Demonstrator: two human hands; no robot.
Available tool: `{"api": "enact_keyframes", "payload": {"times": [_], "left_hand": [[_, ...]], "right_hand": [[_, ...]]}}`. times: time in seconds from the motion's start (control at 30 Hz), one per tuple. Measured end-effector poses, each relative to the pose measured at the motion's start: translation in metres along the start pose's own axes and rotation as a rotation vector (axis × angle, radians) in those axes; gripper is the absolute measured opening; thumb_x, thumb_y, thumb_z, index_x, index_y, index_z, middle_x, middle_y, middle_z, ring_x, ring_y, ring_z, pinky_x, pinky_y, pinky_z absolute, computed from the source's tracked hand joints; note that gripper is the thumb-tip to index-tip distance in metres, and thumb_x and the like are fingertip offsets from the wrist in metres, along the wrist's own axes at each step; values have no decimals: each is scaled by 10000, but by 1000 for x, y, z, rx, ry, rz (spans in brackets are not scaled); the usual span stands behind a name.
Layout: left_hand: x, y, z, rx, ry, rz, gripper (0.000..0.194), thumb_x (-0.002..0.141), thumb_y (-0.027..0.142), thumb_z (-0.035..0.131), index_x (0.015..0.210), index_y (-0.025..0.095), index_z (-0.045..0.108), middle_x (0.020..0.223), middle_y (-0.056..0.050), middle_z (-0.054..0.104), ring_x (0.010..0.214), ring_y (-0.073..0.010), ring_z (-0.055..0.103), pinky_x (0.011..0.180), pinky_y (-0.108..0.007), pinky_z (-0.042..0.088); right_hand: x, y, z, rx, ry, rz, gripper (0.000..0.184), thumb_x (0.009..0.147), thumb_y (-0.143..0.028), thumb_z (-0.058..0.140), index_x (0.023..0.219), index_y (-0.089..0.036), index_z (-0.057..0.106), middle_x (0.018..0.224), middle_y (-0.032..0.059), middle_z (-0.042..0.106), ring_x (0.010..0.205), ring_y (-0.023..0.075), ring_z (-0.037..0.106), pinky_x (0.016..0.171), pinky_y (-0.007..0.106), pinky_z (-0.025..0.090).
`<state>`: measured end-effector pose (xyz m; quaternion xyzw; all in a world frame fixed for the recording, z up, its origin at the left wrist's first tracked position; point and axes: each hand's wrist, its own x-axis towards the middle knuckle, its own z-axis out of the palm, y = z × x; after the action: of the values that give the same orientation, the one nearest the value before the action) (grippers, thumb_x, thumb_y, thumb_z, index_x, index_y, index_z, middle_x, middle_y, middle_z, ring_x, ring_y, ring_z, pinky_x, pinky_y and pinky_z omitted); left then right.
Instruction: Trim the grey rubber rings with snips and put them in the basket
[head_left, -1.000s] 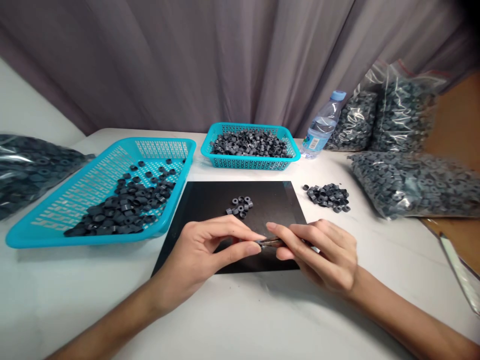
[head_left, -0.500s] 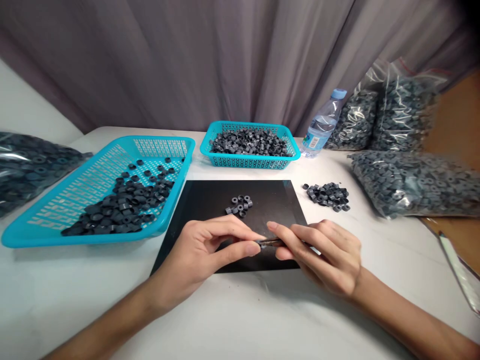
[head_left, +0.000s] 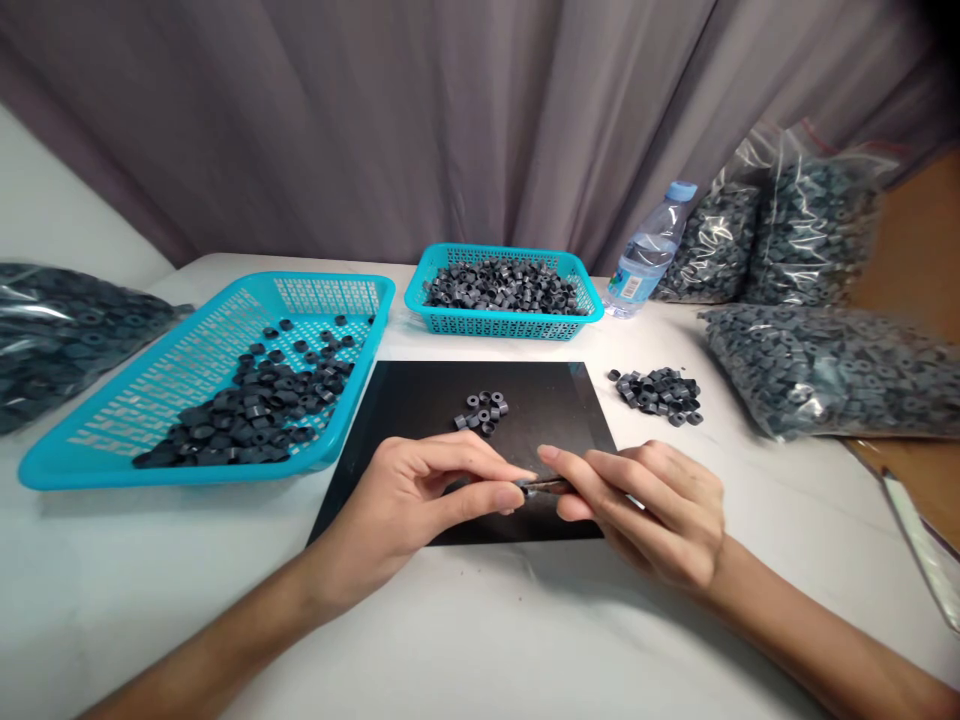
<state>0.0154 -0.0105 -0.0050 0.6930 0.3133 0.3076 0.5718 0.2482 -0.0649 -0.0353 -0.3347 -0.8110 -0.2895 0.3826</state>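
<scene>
**End to end above the black mat (head_left: pixel 420 400)**

The grey-purple curtain (head_left: pixel 360 130) is the biggest thing on my feed, with the white bench (head_left: pixel 375 640) in front of it. On the left stands the larger turquoise basket (head_left: pixel 82 473), part filled with short dark rings (head_left: pixel 259 410); the mat lies just to its right. I see clear bags of similar pieces at both sides: one at far left (head_left: pixel 67 340), one lying down at right (head_left: pixel 832 370), two upright ones (head_left: pixel 814 230) behind that. The smaller turquoise basket (head_left: pixel 510 319), heaped with rings, sits beyond the mat.

Next come the hands, both over the mat's near part. The left hand (head_left: pixel 409 500) has its grip narrowed to a pinch, thumb and forefinger on a small dark piece (head_left: pixel 525 492). The right hand (head_left: pixel 652 500) curls around a slim tool (head_left: pixel 553 487).

A water bottle (head_left: pixel 637 265) stands beside the smaller basket. Smaller still, a loose pile (head_left: pixel 664 393) lies right of the mat, and a little cluster (head_left: pixel 495 411) on it.

The relation I'd work from: the tool's long axis runs roughly sideways, its tip pointing left at the piece. That piece lies at the left fingertips, left of the right grip. I can't tell whether tip and piece touch; fingers hide most of it.
</scene>
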Motion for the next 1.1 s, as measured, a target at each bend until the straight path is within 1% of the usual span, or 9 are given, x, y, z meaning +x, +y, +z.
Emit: {"api": "enact_keyframes", "payload": {"times": [0.23,0.67,0.87,1.1], "left_hand": [[-1,-1,0,-6,1,-10,76,844,233,791,886,263,847,847,-2,753,773,-110,664,708,-183,517],[-1,-2,-1,-13,-19,3,91,839,209,796,892,267,842,843,5,746,773,-106,649,709,-182,509],[-1,-1,1,-1,-31,-21,83,841,231,796,899,264,846,839,-9,746,767,-118,638,701,-198,515],[1,1,2,-27,-34,-16,81,832,213,794,879,253,846,820,-13,747,741,-122,630,680,-205,517]], "right_hand": [[2,2,0,0,-11,-8,244,1057,-227,545,1155,-83,716,736,45,706,571,109,496,564,280,373],[0,1,-2,3,-29,-9,258,1034,-216,576,1196,-80,723,784,51,716,601,122,521,576,291,399],[-2,3,-2,13,-20,-34,230,1017,-214,609,1147,-77,740,800,50,747,590,128,528,556,307,414],[0,3,-3,20,-17,-46,214,1003,-206,631,1128,-74,746,794,47,737,597,126,524,558,306,409]]}}
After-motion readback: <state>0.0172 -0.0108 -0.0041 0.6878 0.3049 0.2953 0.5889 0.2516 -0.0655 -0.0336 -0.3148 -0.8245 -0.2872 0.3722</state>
